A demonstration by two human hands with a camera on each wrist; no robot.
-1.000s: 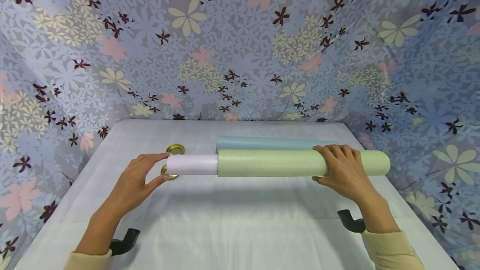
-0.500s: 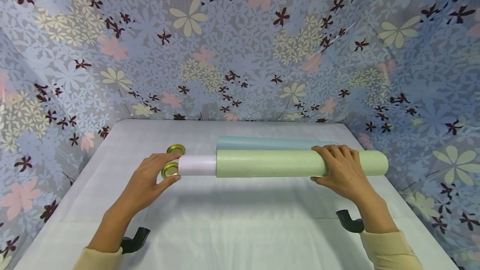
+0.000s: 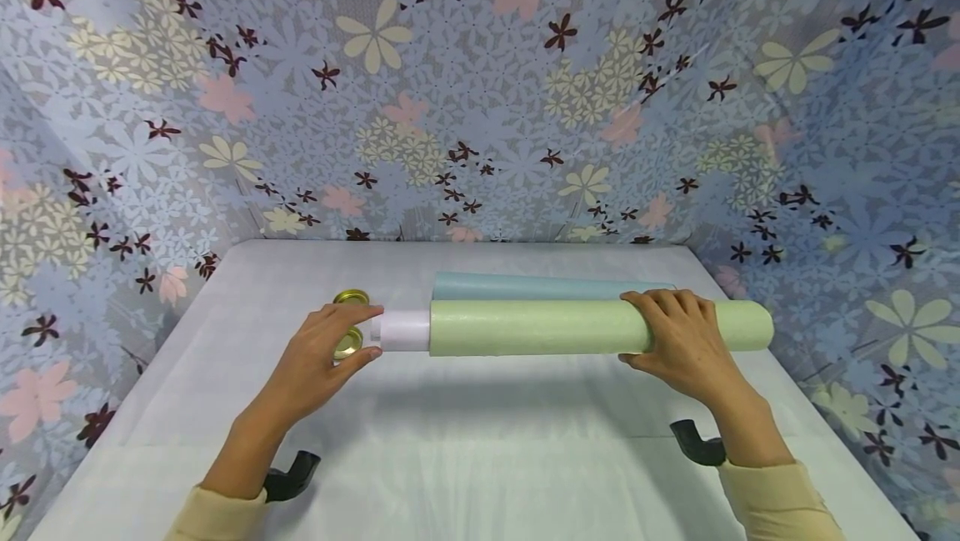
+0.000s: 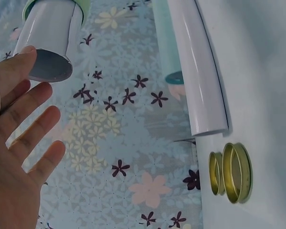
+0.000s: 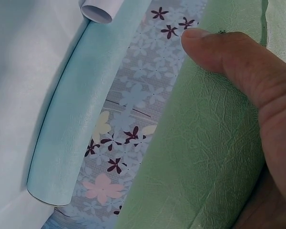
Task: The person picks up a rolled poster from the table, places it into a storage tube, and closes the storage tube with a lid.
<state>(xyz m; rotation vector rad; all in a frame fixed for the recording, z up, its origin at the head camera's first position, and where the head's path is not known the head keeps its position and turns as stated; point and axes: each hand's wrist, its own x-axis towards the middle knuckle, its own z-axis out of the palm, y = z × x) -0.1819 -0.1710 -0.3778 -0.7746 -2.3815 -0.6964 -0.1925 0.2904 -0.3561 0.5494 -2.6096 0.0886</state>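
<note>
A pale green tube (image 3: pixel 540 328) is held level above the table, with a white tube (image 3: pixel 407 331) sticking out of its left end. My right hand (image 3: pixel 682 345) grips the green tube near its right end, thumb below and fingers over the top. At the white tube's free end is my left hand (image 3: pixel 322 358), thumb and forefinger at opposite sides of the rim. In the left wrist view its other fingers (image 4: pixel 43 119) are spread and extended below the hollow end. How firmly the left fingertips touch cannot be seen.
A light blue tube (image 3: pixel 525 284) lies on the white-covered table (image 3: pixel 480 458) behind the green one. Beside it lies another white tube (image 4: pixel 198 71), seen in the wrist views. Two gold metal rings or lids (image 3: pixel 351 297) lie at the left. Floral cloth (image 3: pixel 480 107) hangs behind.
My left hand has moved right along with the white tube's end, and less of the white tube shows outside the green one. The right hand and green tube have shifted slightly left.
</note>
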